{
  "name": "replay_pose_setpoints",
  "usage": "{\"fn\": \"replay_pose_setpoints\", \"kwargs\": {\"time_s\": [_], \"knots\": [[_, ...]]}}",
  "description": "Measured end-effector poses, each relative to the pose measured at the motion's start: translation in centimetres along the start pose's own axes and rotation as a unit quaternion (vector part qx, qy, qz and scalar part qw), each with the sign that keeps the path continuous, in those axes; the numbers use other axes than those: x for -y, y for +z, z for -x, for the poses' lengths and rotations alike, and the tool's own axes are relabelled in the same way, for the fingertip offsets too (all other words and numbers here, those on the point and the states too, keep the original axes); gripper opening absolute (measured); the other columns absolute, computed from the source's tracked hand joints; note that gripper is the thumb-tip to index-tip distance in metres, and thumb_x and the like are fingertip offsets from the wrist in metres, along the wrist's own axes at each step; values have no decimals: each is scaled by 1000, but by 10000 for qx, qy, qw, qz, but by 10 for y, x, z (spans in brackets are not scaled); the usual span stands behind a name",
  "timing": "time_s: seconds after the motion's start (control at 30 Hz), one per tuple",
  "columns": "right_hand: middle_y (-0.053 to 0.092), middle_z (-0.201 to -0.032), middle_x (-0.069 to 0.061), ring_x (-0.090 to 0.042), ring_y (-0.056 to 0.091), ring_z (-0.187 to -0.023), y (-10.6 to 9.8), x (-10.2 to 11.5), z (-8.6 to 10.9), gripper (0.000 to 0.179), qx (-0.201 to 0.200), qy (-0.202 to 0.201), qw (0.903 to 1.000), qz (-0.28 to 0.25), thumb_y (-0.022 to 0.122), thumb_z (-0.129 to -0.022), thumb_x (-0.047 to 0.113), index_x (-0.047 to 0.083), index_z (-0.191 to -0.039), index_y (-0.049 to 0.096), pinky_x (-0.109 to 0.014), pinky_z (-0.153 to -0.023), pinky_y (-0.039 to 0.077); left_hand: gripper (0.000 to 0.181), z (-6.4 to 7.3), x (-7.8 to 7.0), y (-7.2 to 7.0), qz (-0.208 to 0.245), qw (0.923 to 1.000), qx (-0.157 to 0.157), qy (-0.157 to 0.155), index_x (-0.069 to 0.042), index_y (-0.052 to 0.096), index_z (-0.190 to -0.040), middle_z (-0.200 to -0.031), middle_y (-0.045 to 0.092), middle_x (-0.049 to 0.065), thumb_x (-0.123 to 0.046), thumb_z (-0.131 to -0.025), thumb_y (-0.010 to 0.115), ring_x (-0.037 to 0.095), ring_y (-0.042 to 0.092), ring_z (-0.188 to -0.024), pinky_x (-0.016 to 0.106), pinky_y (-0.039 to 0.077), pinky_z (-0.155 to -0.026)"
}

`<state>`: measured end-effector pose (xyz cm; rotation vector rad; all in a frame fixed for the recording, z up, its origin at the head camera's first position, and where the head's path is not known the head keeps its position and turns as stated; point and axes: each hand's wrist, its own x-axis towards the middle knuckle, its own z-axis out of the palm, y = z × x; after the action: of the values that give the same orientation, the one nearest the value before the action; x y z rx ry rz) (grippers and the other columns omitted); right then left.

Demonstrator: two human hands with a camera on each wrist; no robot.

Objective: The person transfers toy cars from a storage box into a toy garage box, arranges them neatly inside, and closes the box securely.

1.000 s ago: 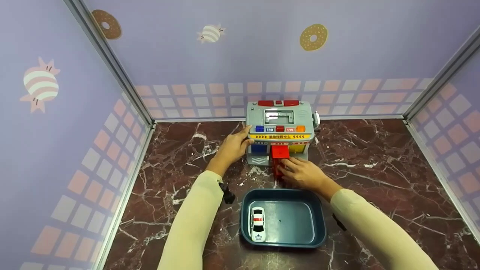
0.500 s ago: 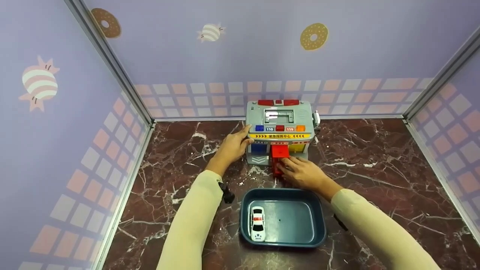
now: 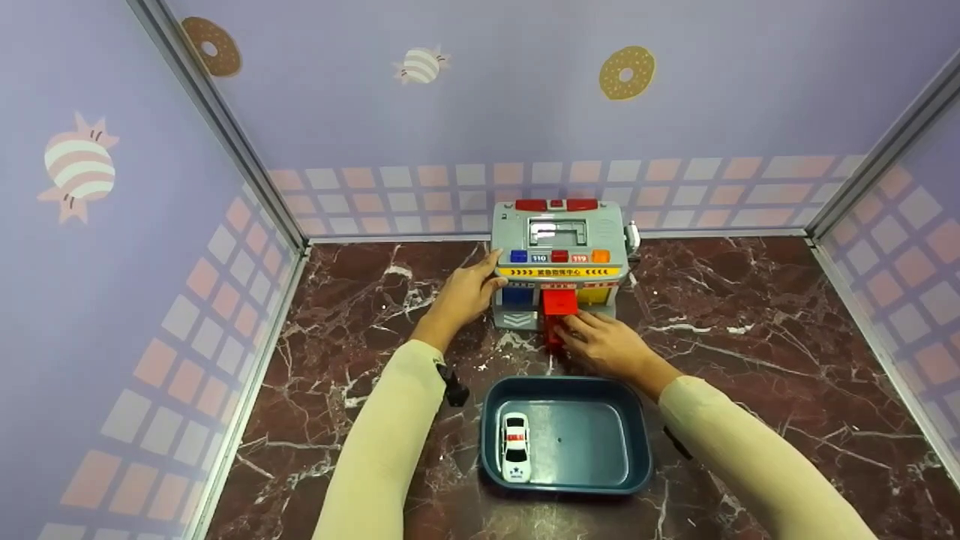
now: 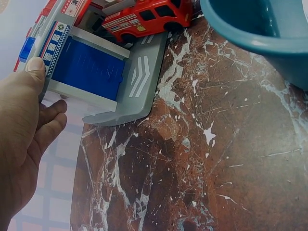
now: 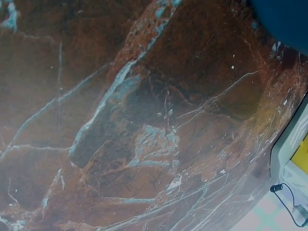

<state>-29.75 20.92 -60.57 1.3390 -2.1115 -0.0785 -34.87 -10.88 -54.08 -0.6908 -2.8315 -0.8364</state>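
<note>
A grey toy garage [image 3: 517,232] with blue, red and yellow door bays stands against the back wall. My left hand [image 3: 469,292] holds its left front corner, with the thumb on the front edge in the left wrist view. My right hand [image 3: 604,345] grips a red toy fire truck [image 3: 553,337] at the middle bay, below a raised red flap [image 3: 561,301]. In the left wrist view the fire truck [image 4: 161,19] stands on the garage's grey ramp, its cab facing outward. My right fingers hide part of it in the head view. The right wrist view shows neither hand nor truck.
A dark blue-green tray [image 3: 642,450] sits in front of the garage. In its left side lies a white toy police car [image 3: 516,448]. Printed wall panels [image 3: 525,112] enclose the marbled tabletop [image 3: 750,360]. A white part [image 3: 634,238] sticks out at the garage's right.
My right hand and the fire truck have shifted slightly inward toward the middle bay. My left hand stays at the garage's left corner.
</note>
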Motion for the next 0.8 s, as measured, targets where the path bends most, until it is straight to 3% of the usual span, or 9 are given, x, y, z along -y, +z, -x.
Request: {"fn": "replay_pose_setpoints", "kwargs": {"time_s": [0.17, 0.4, 0.8], "knots": [[73, -131, -13, -36, 74, -117, 1, 0, -1, 51, 47, 9, 10000, 76, 92, -83, 22, 10, -132, 80, -43, -95, 67, 66, 1, 0, 1, 13, 10000, -53, 56, -9, 47, -168, -160, 61, 18, -39, -112, 61, 45, 68, -137, 54, 51, -124], [73, -130, -14, -37, 73, -120, 5, 0, 2, 43, 209, 56, 9997, 114, 78, -93, 18, 6, -135, 77, -44, -97, 67, 66, 0, 1, 1, 8, 9999, -114, 85, -9, 47, -168, -161, 61, 17, -40, -112, 61, 45, 72, -130, 54, 52, -123], [74, -131, -15, -40, 74, -119, 8, -1, 7, 53, 185, -1, 9998, -81, 89, -92, 30, 3, -136, 76, -49, -96, 68, 67, 0, 2, 2, -27, 10000, -74, 51, -9, 46, -169, -163, 57, 17, -41, -112, 60, 46, 68, -136, 54, 51, -124]]}}
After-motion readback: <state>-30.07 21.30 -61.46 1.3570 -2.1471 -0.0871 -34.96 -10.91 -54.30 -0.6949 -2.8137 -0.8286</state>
